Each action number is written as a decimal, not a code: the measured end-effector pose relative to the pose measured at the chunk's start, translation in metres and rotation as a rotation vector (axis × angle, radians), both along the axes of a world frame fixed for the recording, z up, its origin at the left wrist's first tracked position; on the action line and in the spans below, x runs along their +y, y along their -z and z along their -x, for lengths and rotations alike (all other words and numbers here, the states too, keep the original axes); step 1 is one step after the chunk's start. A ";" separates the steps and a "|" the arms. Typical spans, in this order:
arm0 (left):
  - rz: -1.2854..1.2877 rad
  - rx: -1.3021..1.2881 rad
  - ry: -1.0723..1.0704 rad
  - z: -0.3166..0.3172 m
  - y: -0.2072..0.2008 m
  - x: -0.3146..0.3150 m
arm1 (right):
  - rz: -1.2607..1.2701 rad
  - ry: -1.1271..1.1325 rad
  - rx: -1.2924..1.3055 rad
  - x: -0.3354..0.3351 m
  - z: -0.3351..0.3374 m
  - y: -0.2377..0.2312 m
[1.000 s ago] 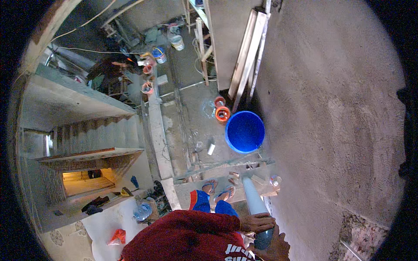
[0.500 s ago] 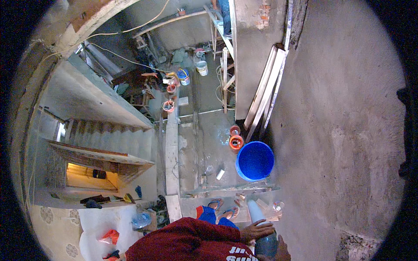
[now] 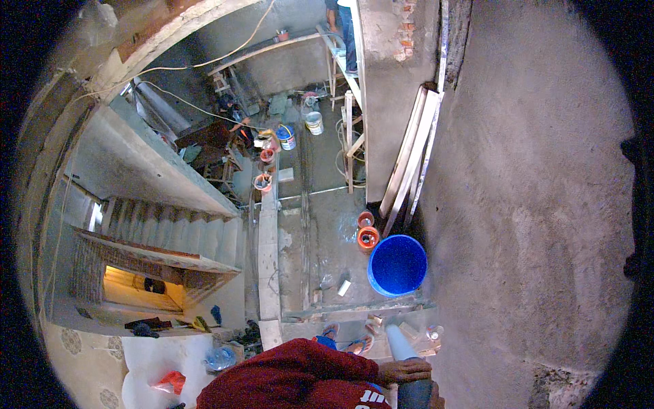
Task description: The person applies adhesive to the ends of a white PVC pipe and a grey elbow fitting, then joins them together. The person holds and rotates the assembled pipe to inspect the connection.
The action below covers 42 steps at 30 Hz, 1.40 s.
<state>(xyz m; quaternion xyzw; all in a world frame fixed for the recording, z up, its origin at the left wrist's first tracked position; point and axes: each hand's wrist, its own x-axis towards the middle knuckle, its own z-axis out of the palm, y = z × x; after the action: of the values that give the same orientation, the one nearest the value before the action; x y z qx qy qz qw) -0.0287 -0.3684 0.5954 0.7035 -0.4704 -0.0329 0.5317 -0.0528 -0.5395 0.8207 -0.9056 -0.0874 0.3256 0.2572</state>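
Observation:
A long grey pipe, pale at the far end and darker at the near end, stands out from the lower edge of the head view. My left hand lies across it with the fingers curled over its top. My right hand is against the right side of the dark part and is cut off by the lower edge, so its grip shows only in part. The pipe's near end is out of sight. My left arm wears a dark red sleeve.
A blue tub and orange buckets stand ahead beside the rough wall. Long boards lean there. Stairs lie at left. One person stands on a scaffold at the back; another is low at back left.
The whole scene has shifted slightly down in the view. My hands still hold the pipe, the right one now more cut off. A person has come into sight at back left.

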 end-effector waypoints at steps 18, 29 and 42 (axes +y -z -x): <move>0.215 -0.026 -0.048 0.006 0.016 -0.005 | -0.021 0.107 0.054 -0.008 0.029 -0.001; 0.230 0.063 0.032 0.006 0.015 0.000 | -0.113 0.208 0.120 -0.011 0.038 0.009; 0.010 0.044 0.009 -0.012 -0.048 0.022 | 0.031 0.155 0.010 -0.005 0.026 -0.023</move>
<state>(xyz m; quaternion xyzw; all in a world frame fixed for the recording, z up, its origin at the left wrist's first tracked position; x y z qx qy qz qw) -0.0172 -0.3461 0.6434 0.6978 -0.4620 -0.0484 0.5452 -0.0791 -0.5443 0.8436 -0.9120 -0.0107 0.3106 0.2678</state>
